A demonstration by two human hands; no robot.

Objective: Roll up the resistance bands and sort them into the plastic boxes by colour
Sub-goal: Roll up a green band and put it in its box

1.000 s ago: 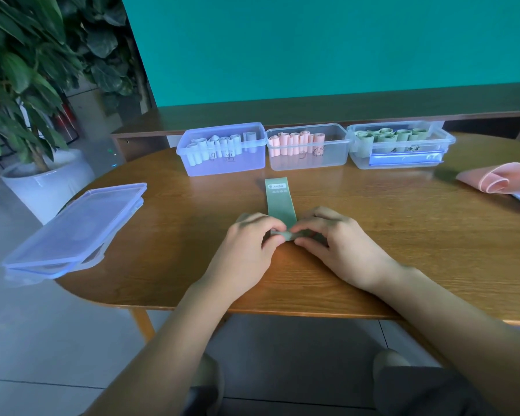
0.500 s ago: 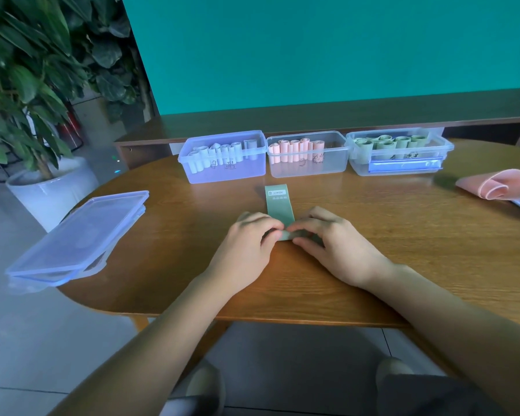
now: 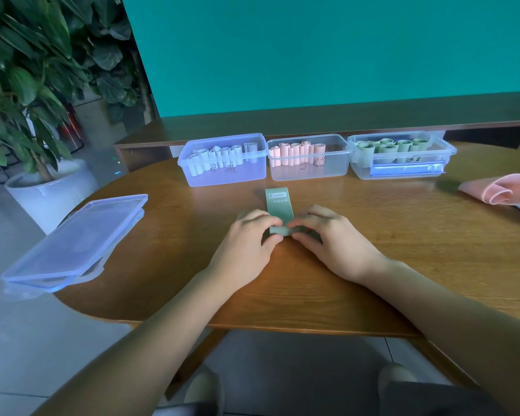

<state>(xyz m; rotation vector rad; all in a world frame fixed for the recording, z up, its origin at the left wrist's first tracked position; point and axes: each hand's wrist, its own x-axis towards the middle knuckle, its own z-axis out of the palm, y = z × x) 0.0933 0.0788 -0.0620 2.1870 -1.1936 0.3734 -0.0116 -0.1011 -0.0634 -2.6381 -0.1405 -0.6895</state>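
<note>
A green resistance band (image 3: 279, 205) lies flat on the wooden table (image 3: 403, 235), its near end rolled into a small coil. My left hand (image 3: 246, 244) and my right hand (image 3: 330, 238) pinch that coil from either side, fingers curled on it. Three clear plastic boxes stand in a row at the back: the left box (image 3: 222, 175) holds pale blue rolls, the middle box (image 3: 309, 171) holds pink rolls, the right box (image 3: 403, 172) holds green rolls.
Loose pink bands (image 3: 502, 189) and a pale blue one lie at the table's right edge. Stacked clear lids (image 3: 75, 244) overhang the table's left edge. A potted plant (image 3: 27, 115) stands on the floor to the left. A low wooden shelf runs behind the boxes.
The coil has rolled a little further up the green band, leaving a shorter flat length. Both hands have followed it away from me.
</note>
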